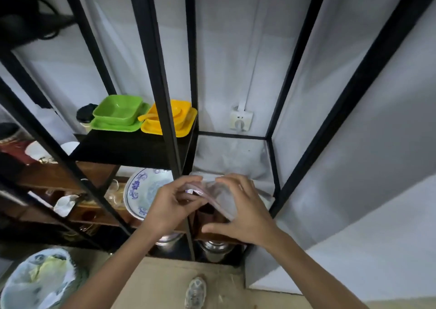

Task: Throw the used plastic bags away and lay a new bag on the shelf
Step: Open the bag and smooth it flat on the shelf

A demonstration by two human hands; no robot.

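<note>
A thin translucent plastic bag (219,196) with a pinkish edge is stretched between both hands in front of the black metal shelf (271,157). My left hand (172,205) pinches its left end with thumb and fingers. My right hand (238,212) grips the right part, fingers curled over the top and thumb below. Behind the bag, a white plastic sheet (233,160) lies on the right shelf level. At the bottom left stands a bin (40,282) lined with a bag and holding crumpled plastic.
Green dishes (118,115) and yellow dishes (172,120) sit on the black upper shelf. A blue-patterned white plate (141,190) leans on the wooden level below. Metal pots (214,249) stand underneath. A wall socket (240,120) is behind. My shoe (195,292) is on the floor.
</note>
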